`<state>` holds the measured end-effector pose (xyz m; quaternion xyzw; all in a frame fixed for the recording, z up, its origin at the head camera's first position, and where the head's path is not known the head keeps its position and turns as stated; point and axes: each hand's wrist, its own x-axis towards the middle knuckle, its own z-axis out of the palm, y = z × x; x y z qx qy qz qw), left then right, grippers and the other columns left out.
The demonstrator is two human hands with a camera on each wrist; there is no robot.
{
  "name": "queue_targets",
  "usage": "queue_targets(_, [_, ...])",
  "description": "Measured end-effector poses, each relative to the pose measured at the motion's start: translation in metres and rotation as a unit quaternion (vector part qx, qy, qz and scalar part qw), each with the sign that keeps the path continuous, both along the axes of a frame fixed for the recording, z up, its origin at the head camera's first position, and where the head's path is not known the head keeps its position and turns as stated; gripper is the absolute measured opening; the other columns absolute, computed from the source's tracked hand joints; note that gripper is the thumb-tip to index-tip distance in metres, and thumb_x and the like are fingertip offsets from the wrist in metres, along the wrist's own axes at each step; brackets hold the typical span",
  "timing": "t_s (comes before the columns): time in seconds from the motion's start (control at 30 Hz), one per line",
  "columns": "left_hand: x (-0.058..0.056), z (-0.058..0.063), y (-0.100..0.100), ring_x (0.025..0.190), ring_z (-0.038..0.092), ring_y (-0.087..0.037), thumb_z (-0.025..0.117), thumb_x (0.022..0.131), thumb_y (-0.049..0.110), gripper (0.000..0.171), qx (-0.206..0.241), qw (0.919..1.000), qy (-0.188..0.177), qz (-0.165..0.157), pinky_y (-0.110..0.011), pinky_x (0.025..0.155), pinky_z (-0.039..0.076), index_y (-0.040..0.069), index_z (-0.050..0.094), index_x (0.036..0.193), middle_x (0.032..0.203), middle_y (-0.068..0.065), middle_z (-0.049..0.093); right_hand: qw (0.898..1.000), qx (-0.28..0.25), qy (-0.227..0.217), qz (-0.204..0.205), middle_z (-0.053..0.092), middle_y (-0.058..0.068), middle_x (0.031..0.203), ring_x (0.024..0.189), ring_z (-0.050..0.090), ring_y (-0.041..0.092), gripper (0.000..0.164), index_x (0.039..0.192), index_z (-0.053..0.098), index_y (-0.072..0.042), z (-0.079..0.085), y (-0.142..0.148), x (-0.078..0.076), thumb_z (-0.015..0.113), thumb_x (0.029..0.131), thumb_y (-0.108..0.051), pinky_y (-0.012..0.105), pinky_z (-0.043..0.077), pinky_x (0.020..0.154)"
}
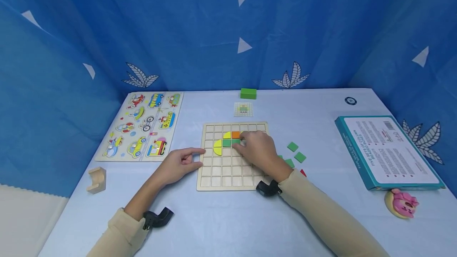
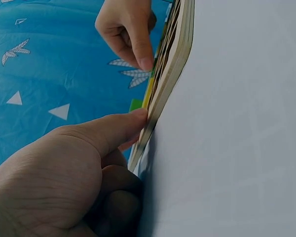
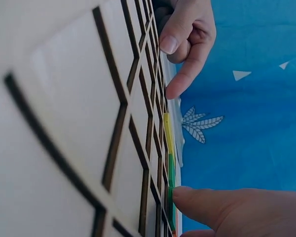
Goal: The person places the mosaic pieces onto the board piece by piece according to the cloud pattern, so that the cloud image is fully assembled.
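Note:
A wooden grid board point(image 1: 226, 171) lies in the middle of the table, with yellow curved pieces point(image 1: 217, 150), an orange square tile point(image 1: 235, 134) and green square tiles point(image 1: 226, 142) in its cells. My right hand point(image 1: 258, 150) is over the board and pinches a green tile point(image 1: 236, 141) at its cell with thumb and index finger. That thumb point(image 3: 197, 200) touches green in the right wrist view; the hand hides cells beneath it. My left hand point(image 1: 178, 165) touches the board's left edge with its extended index finger and thumb. The left thumb point(image 2: 123, 126) rests against that edge.
Loose green tiles point(image 1: 300, 157) and a red piece point(image 1: 303, 173) lie right of the board. A pattern card point(image 1: 243, 109) and green block point(image 1: 248, 93) are behind it. Around stand a vehicle puzzle point(image 1: 143, 126), wooden block point(image 1: 96, 180), teal box point(image 1: 390, 152) and pink toy point(image 1: 402, 204).

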<state>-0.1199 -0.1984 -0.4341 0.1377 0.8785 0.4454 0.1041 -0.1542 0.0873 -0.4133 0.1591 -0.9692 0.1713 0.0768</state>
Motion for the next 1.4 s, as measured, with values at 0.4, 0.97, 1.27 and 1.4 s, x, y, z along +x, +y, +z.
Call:
queue_targets(0.4, [0.000, 0.001, -0.001, 0.056, 0.038, -0.010, 0.077, 0.094, 0.025, 0.035, -0.003, 1.0000, 0.005, 0.001, -0.027, 0.063, 0.037, 0.022, 0.071, 0.129, 0.062, 0.007, 0.039, 0.997, -0.059, -0.028, 0.032, 0.052, -0.008, 0.053, 0.053, 0.046, 0.010, 0.022, 0.107, 0.080, -0.013, 0.002, 0.011, -0.004, 0.077, 0.093, -0.030, 0.029, 0.033, 0.048])
queue_targets(0.97, [0.001, -0.006, 0.000, 0.056, 0.038, -0.010, 0.077, 0.094, 0.027, 0.035, 0.004, 1.0000, 0.004, 0.002, -0.027, 0.062, 0.036, 0.023, 0.071, 0.128, 0.062, 0.006, 0.040, 0.993, -0.078, -0.042, 0.083, 0.045, -0.003, 0.059, 0.055, 0.042, 0.016, 0.028, 0.120, 0.076, -0.015, 0.043, 0.082, -0.013, 0.078, 0.093, -0.022, 0.032, 0.033, 0.052])
queue_targets(1.27, [0.001, -0.003, 0.001, 0.056, 0.038, -0.011, 0.077, 0.093, 0.026, 0.035, -0.001, 1.0000, 0.002, 0.002, -0.027, 0.061, 0.036, 0.023, 0.071, 0.128, 0.061, 0.006, 0.040, 0.992, -0.054, -0.097, 0.053, 0.045, -0.003, 0.058, 0.055, 0.044, 0.016, 0.029, 0.120, 0.076, -0.015, 0.025, 0.133, -0.001, 0.079, 0.092, -0.020, 0.029, 0.035, 0.050])
queue_targets(1.4, [0.000, -0.001, 0.000, 0.056, 0.038, -0.011, 0.077, 0.093, 0.026, 0.035, 0.001, 1.0000, 0.003, 0.002, -0.027, 0.061, 0.036, 0.022, 0.071, 0.128, 0.061, 0.006, 0.040, 0.990, -0.066, -0.118, 0.046, 0.045, -0.003, 0.058, 0.054, 0.045, 0.017, 0.028, 0.119, 0.076, -0.014, 0.015, 0.157, 0.003, 0.079, 0.092, -0.021, 0.028, 0.035, 0.050])
